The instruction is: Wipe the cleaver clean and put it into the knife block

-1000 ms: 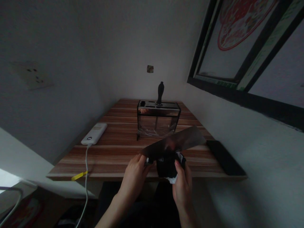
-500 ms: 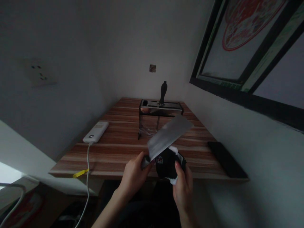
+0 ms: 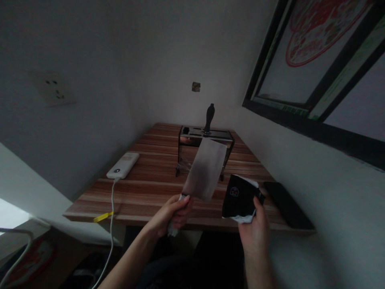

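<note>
Bench [image 3: 150,182]; rack [image 3: 191,140] at twelve o'clock, white device [image 3: 124,164] at ten
Left grip [image 3: 177,210] clasps cleaver [image 3: 205,170], part-hiding rack; right grip [image 3: 255,224] pinches cloth [image 3: 239,200]

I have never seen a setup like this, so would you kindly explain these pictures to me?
There is no machine here: these are a person's bare hands, seen from a camera worn on the head. The left hand grips a broad cleaver by its handle. The right hand holds a black-and-white cloth item with a small emblem. On the striped table, a metal-topped rack stands behind the blade, with a dark handle rising from it. A white device lies left, a dark flat object right.
</note>
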`<state>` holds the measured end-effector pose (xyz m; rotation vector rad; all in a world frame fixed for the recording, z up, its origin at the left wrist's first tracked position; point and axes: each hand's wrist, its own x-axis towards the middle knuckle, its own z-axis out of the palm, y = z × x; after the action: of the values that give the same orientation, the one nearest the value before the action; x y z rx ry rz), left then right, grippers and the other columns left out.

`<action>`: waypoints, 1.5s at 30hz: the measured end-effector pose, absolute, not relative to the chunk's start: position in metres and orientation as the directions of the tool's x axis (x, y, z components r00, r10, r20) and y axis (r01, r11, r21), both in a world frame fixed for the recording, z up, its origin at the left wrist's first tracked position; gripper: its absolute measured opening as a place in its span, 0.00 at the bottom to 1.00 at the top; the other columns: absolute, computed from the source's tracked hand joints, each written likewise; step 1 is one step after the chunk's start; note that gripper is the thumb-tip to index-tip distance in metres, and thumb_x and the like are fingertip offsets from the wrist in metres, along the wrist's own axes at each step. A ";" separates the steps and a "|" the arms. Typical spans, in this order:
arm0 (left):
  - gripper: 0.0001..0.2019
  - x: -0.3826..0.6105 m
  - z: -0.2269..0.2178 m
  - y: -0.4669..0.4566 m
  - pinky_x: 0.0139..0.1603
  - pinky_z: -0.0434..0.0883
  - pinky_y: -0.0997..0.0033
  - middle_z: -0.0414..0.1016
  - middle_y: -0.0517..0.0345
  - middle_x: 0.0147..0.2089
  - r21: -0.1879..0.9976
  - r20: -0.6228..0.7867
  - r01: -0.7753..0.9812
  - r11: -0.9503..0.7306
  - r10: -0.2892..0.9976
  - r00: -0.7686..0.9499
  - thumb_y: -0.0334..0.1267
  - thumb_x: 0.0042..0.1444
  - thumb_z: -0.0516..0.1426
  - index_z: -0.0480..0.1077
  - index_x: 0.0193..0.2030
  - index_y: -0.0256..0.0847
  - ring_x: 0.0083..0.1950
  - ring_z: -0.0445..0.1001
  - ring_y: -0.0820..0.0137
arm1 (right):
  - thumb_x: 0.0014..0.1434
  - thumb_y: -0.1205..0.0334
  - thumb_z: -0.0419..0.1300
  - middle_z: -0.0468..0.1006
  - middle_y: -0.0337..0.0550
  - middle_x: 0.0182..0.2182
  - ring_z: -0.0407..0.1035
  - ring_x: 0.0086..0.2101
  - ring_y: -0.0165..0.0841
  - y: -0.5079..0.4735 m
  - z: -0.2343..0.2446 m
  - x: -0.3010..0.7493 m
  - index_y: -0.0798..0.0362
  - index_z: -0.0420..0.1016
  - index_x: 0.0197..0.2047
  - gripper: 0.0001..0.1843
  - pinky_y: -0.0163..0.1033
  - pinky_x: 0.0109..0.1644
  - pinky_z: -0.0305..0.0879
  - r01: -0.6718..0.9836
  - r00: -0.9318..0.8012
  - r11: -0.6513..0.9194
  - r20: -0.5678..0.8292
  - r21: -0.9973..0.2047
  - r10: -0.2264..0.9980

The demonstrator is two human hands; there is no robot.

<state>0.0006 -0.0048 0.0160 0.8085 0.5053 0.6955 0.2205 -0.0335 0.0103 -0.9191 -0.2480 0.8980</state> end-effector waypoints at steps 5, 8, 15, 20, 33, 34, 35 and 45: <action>0.15 -0.002 0.005 -0.004 0.10 0.41 0.87 0.45 0.73 0.18 0.631 -0.095 -0.370 0.681 0.542 0.835 0.45 0.52 0.58 0.57 0.30 0.39 0.14 0.36 0.85 | 0.47 0.57 0.63 0.80 0.32 0.34 0.74 0.37 0.31 -0.029 0.006 0.231 0.46 0.75 0.40 0.14 0.40 0.43 0.69 -0.653 0.514 0.175 -0.261 -0.737 0.817; 0.16 0.002 0.003 -0.013 0.10 0.41 0.87 0.46 0.73 0.18 0.540 -0.052 -0.416 0.732 0.522 0.851 0.44 0.51 0.60 0.56 0.29 0.39 0.14 0.36 0.85 | 0.48 0.57 0.63 0.80 0.34 0.35 0.74 0.38 0.33 -0.030 0.008 0.235 0.47 0.75 0.40 0.14 0.44 0.44 0.70 -0.659 0.544 0.198 -0.278 -0.726 0.791; 0.15 0.010 -0.006 -0.027 0.09 0.46 0.87 0.47 0.72 0.18 0.484 -0.017 -0.511 0.711 0.591 0.807 0.43 0.53 0.59 0.56 0.29 0.39 0.14 0.37 0.85 | 0.50 0.60 0.62 0.77 0.37 0.45 0.71 0.46 0.35 -0.030 0.028 0.234 0.46 0.72 0.46 0.18 0.47 0.49 0.67 -0.301 0.789 0.518 0.095 -0.801 0.607; 0.13 0.007 -0.006 -0.029 0.10 0.44 0.86 0.48 0.72 0.17 0.556 -0.087 -0.451 0.698 0.589 0.804 0.39 0.51 0.60 0.58 0.29 0.38 0.14 0.39 0.85 | 0.53 0.63 0.61 0.77 0.43 0.45 0.69 0.48 0.40 -0.037 0.035 0.215 0.51 0.74 0.45 0.15 0.48 0.55 0.62 0.310 0.716 0.551 0.571 -0.775 0.401; 0.18 0.000 0.001 -0.026 0.11 0.44 0.85 0.48 0.74 0.16 0.848 -0.260 -0.195 0.493 0.706 0.659 0.49 0.50 0.59 0.57 0.28 0.39 0.13 0.43 0.85 | 0.57 0.76 0.48 0.65 0.45 0.58 0.56 0.59 0.37 -0.048 0.026 0.184 0.49 0.51 0.65 0.33 0.57 0.64 0.48 0.593 -0.472 0.749 0.626 -0.295 0.621; 0.18 -0.001 0.003 -0.021 0.12 0.44 0.85 0.47 0.74 0.16 0.855 -0.255 -0.177 0.487 0.692 0.675 0.49 0.50 0.59 0.57 0.27 0.39 0.14 0.43 0.85 | 0.57 0.76 0.47 0.64 0.45 0.59 0.55 0.60 0.37 -0.047 0.026 0.184 0.49 0.50 0.65 0.33 0.58 0.64 0.47 0.602 -0.474 0.746 0.625 -0.285 0.621; 0.18 -0.002 0.006 -0.015 0.12 0.44 0.85 0.48 0.74 0.16 0.862 -0.254 -0.154 0.483 0.675 0.692 0.48 0.49 0.60 0.57 0.27 0.39 0.14 0.44 0.85 | 0.57 0.76 0.47 0.64 0.45 0.59 0.54 0.60 0.37 -0.046 0.026 0.185 0.49 0.50 0.65 0.33 0.58 0.64 0.47 0.608 -0.475 0.745 0.627 -0.274 0.618; 0.11 -0.007 0.004 0.012 0.12 0.51 0.86 0.52 0.73 0.14 0.892 -0.296 -0.023 0.451 0.622 0.725 0.36 0.41 0.58 0.56 0.25 0.40 0.14 0.48 0.84 | 0.58 0.75 0.47 0.60 0.46 0.61 0.48 0.62 0.36 -0.039 0.013 0.169 0.53 0.42 0.67 0.35 0.56 0.64 0.46 0.622 -0.545 0.757 0.584 -0.198 0.601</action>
<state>-0.0068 0.0119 0.0041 1.0383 0.6663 0.4368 0.1685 -0.0386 0.0128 -0.9119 -2.3033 -0.0436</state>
